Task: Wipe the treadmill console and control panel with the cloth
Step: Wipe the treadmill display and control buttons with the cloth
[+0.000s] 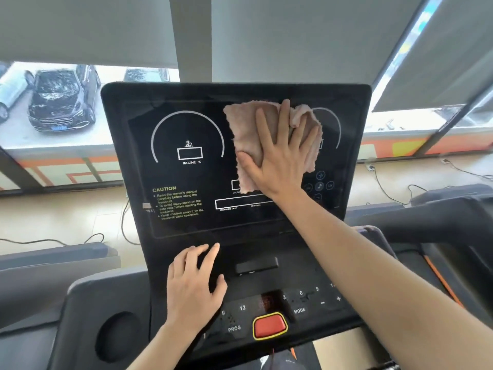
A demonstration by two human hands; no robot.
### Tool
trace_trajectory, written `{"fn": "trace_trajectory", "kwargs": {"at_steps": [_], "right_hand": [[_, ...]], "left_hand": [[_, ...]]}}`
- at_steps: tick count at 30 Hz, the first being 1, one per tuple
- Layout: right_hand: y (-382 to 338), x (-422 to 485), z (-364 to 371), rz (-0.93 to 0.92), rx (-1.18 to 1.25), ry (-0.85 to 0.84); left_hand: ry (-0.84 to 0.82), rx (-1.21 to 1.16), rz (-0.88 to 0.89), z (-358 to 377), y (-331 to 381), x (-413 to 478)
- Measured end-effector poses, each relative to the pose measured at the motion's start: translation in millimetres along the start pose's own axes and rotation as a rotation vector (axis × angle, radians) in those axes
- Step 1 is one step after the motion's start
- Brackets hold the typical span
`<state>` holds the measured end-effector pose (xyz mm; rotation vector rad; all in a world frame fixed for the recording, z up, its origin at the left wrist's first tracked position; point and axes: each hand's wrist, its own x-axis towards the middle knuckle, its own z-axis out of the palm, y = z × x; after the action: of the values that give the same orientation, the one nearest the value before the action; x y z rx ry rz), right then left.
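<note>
The treadmill console is a black upright screen with white dial markings and a yellow CAUTION label. A pale pink cloth lies flat against the upper middle of the screen. My right hand presses on the cloth with fingers spread, the thumb hooked over the cloth's lower left edge. Below the screen is the control panel with number keys, PROG and MODE labels and a red stop button. My left hand rests flat on the panel's left part, holding nothing.
A round cup holder sits in the grey tray at the lower left. A dark handrail runs to the right. Cables trail on the floor beyond the console. Windows with blinds and parked cars lie behind.
</note>
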<state>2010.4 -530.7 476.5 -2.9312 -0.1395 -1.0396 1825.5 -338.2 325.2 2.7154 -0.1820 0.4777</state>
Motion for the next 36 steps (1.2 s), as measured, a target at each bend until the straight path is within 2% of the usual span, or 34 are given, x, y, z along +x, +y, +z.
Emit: {"fn": "trace_trajectory", "kwargs": {"at_steps": [6, 10, 16, 22, 27, 31, 36], "right_hand": [[-1, -93, 37, 0.146, 0.052, -0.074], [1, -120, 47, 0.157, 0.053, -0.133], [13, -103, 40, 0.111, 0.037, -0.126], [37, -16, 10, 0.155, 0.001, -0.039], [64, 33, -8, 0.216, 0.009, 0.014], [69, 24, 2, 0.337, 0.025, 0.011], [75, -34, 21, 0.460, 0.061, -0.044]], "left_hand": [[0.089, -0.029, -0.044, 4, 7, 5], [0.099, -0.020, -0.032, 3, 7, 5], [0.070, 0.036, 0.018, -1, 13, 8], [-0.016, 0.030, 0.069, 5, 15, 5], [-0.027, -0.004, 0.194, 2, 30, 12], [-0.100, -0.002, 0.249, 10, 44, 19], [-0.144, 0.003, 0.210, 16, 46, 20]]}}
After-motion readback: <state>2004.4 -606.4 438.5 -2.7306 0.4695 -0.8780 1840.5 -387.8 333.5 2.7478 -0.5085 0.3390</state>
